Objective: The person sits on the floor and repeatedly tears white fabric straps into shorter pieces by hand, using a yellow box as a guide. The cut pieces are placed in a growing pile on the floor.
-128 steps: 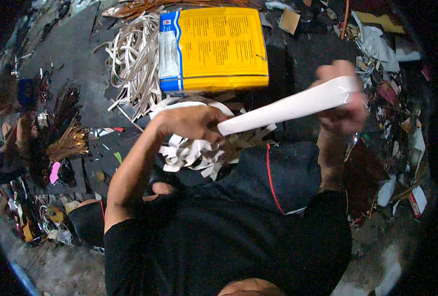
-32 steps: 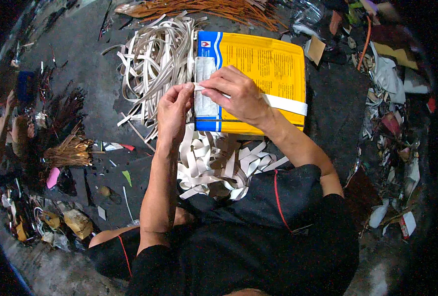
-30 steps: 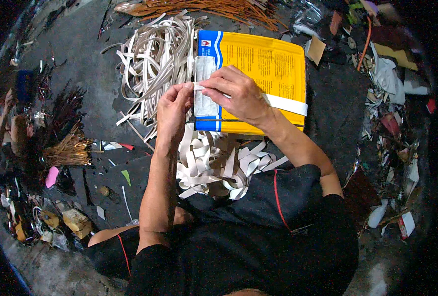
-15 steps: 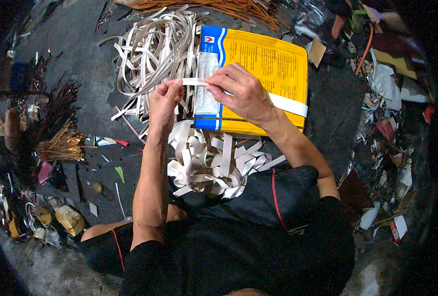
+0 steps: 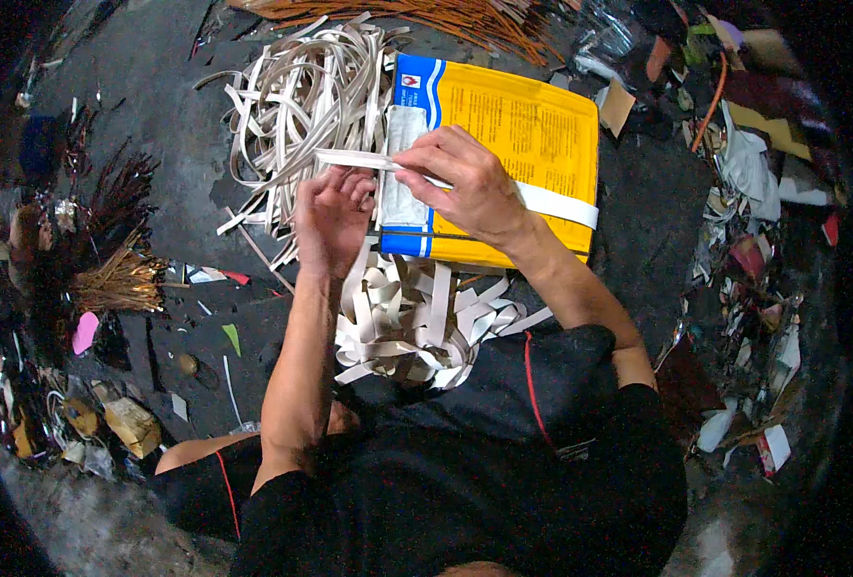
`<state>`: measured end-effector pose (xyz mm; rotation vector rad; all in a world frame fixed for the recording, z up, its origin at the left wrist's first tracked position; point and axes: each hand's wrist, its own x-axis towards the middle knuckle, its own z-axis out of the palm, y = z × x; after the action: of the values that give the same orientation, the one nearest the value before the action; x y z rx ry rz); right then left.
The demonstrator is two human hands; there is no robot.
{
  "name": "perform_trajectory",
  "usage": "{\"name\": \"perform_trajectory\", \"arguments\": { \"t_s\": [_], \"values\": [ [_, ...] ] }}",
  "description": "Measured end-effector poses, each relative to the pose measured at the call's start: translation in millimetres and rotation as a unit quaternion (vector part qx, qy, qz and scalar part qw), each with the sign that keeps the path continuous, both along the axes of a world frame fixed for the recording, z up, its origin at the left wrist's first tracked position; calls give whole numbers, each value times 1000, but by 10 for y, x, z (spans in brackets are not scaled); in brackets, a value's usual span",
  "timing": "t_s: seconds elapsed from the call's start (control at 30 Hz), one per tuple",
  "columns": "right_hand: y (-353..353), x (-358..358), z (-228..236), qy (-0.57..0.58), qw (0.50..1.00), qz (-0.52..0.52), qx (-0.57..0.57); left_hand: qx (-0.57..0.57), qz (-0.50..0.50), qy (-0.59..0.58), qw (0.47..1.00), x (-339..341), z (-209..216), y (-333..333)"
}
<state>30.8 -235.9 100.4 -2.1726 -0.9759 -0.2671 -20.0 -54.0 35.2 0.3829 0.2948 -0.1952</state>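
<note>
Across a yellow-and-blue flat metal can runs a white strip. My right hand pinches that strip near the can's left side, and its free end sticks out leftward. Just under this end, my left hand is turned palm up with fingers loosely curled and apart, holding nothing that shows. A tangled heap of narrow whitish strips lies beyond the left hand. Wider white strips are piled between the can and my lap. A whitish patch covers part of the can's blue end.
Rust-brown thin rods lie at the far edge. A bundle of brown bristles rests at the left. Scraps of paper and plastic are strewn along the right, with more scraps at the lower left.
My left hand has let go of the strip's end and dropped slightly below it, its fingers loosening. My right hand keeps its pinch and has shifted only a little.
</note>
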Motion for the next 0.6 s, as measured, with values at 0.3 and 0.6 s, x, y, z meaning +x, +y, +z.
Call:
{"name": "perform_trajectory", "arguments": {
  "t_s": [0.3, 0.6],
  "values": [
    [-14, 10, -22, -7, 1000, 5, 6, 223, -7, 94, 970, 80, 27, -77],
    [-25, -22, -18, 18, 1000, 2, 2, 235, -17, 110, 965, 156, -486, 213]
  ]
}}
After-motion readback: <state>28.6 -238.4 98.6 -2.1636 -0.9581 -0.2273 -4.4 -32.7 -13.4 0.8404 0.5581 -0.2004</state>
